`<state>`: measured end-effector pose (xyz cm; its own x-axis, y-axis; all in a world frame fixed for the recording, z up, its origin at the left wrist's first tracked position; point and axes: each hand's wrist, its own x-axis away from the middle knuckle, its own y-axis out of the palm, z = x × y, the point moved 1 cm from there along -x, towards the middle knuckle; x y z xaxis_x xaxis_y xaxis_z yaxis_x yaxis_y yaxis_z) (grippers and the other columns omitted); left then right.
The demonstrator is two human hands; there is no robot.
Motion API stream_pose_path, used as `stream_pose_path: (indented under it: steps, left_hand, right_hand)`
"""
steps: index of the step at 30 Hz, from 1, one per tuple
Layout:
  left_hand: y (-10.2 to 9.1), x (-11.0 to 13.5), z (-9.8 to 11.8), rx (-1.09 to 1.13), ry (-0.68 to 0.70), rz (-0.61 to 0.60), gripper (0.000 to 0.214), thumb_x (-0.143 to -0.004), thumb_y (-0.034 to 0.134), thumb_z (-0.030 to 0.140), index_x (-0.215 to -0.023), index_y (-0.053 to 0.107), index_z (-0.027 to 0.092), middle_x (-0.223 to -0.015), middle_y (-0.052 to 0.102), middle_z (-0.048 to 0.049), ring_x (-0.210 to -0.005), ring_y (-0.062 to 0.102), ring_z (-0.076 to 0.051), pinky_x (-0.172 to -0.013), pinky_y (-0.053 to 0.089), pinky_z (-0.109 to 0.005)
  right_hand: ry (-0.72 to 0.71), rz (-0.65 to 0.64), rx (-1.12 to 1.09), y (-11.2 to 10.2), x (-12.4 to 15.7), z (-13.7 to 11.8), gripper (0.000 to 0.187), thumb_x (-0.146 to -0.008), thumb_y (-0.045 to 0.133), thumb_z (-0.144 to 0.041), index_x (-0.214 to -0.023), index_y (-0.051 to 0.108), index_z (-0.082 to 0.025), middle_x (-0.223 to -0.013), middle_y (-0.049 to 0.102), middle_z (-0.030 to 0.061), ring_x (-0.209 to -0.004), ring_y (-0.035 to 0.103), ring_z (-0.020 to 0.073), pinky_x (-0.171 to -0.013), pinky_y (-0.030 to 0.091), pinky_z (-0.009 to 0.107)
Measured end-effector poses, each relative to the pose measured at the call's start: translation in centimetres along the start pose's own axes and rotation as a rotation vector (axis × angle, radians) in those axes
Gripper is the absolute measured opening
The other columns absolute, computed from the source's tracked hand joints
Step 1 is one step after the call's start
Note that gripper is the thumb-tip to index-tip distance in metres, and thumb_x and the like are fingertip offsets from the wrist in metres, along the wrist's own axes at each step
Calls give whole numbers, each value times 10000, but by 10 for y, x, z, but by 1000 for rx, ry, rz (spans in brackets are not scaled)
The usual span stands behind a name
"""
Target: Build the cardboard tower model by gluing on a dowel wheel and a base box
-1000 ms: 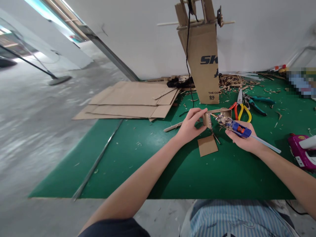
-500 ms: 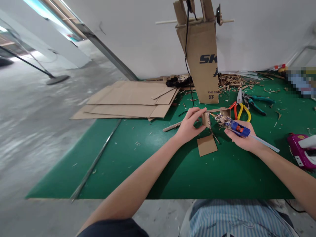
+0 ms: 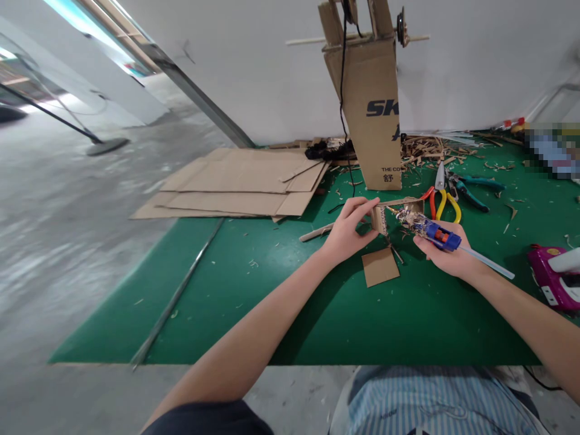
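My left hand [image 3: 348, 225] pinches a small folded cardboard piece [image 3: 379, 219] by its edge. My right hand [image 3: 446, 252] holds a blue and orange hot glue gun [image 3: 441, 235], which is crusted with dried glue. A clear glue stick [image 3: 492, 266] juts from its back, and its nozzle end sits against the cardboard piece. A small square of cardboard [image 3: 379, 266] lies on the green work mat [image 3: 408, 320] just below my hands, apart from both.
Flat cardboard sheets [image 3: 235, 188] lie at the mat's far left. An upright cardboard structure [image 3: 369, 109] stands behind my hands, among wood shavings [image 3: 421, 148]. Yellow-red snips [image 3: 441, 202], teal pliers [image 3: 471, 196] and a magenta device [image 3: 546, 281] lie to the right. A metal rod [image 3: 176, 293] crosses the mat's left edge.
The view has shifted slightly. The glue gun has turned a little in my right hand, and my left hand still holds the cardboard piece in place.
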<state>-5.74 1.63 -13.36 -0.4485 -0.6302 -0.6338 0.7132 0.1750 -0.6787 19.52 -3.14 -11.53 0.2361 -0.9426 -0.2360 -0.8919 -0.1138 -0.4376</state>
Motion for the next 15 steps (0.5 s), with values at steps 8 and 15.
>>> stream_pose_path:
  steps: [8, 15]
  left_hand:
    - [0, 0, 0, -25, -5, -11, 685, -822, 669, 111, -1447, 449, 287, -1265, 511, -107, -1146, 588, -225, -780, 617, -281]
    - [0, 0, 0, -8, 3, -18, 701, -832, 672, 119, -1463, 432, 310, -1264, 507, -101, -1140, 587, -223, -778, 620, -290]
  right_hand:
    - [19, 4, -11, 0, 0, 3, 413, -860, 658, -486, -621, 445, -225, -544, 483, -31, -499, 487, 116, -499, 390, 269]
    - [-18, -7, 1, 0, 0, -1, 399, -875, 639, -468, -624, 451, -220, -556, 494, -26, -505, 487, 113, -503, 390, 272]
